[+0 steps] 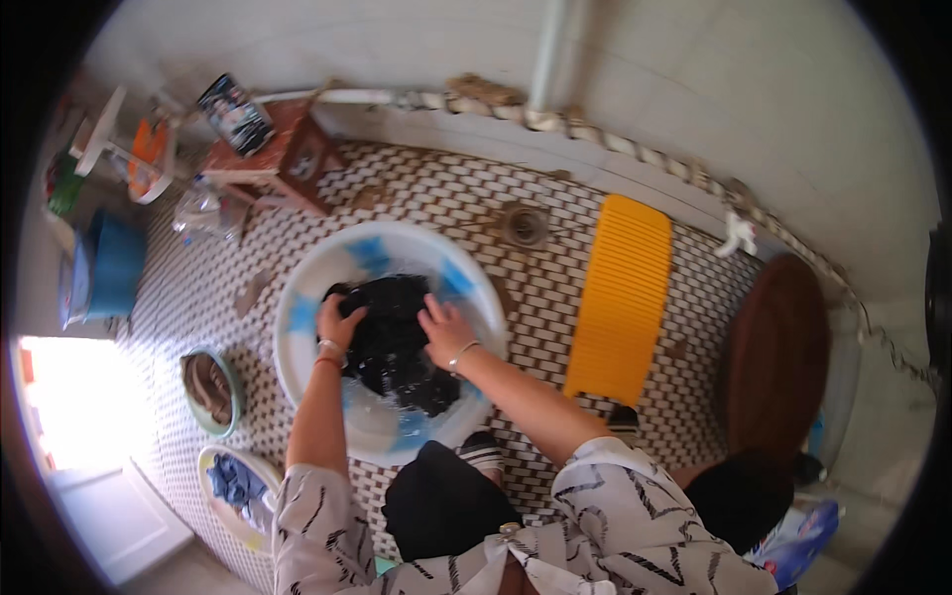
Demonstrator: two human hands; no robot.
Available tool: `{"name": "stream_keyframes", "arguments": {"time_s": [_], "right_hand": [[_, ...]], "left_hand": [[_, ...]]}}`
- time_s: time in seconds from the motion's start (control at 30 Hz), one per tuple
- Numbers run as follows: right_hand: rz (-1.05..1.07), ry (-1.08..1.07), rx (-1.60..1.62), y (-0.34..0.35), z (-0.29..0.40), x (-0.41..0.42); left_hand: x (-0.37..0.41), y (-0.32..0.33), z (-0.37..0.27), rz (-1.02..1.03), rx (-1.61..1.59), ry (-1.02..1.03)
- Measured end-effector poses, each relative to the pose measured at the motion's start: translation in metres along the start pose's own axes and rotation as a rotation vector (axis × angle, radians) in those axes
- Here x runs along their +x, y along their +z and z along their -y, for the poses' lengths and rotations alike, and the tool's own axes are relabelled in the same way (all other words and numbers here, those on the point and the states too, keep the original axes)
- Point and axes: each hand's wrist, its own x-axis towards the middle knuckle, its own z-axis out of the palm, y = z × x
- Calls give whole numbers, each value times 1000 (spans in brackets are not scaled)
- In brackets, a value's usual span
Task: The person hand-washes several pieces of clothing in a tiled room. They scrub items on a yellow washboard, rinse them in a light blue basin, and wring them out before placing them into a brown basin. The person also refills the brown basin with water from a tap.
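A wet black cloth garment [390, 320] lies bunched in water inside a large white plastic basin [294, 364] with blue patches, on the floor before me. My left hand [338, 323] touches the garment's left edge, thumb apart from the fingers. The fingertips are lost against the dark cloth, so whether they grip it cannot be seen. At the garment's right side rests my right hand [448, 332], its fingers spread over the cloth. Part of the garment spreads towards me through the water.
A yellow plastic washboard [621, 297] lies right of the basin, near a floor drain [525, 224]. Behind stands a reddish wooden stool [286, 160] holding a printed pouch [236, 115]. To the left are a green basin [236, 405] with brown shoes, and a pale basin [212, 494] with clothes.
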Motion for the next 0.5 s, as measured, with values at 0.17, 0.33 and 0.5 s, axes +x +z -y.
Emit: {"name": "stream_keyframes", "arguments": {"time_s": [0.17,0.33,0.5], "right_hand": [[24,-175,681,-93,-12,-51],[-228,-12,-209,-201,-70,-150],[113,417,-66,-256,-198,-312]], "left_hand": [[-77,16,9,-354,255,288],[-151,20,18,-214,214,162],[-189,-13,26,-263,72,119]]}}
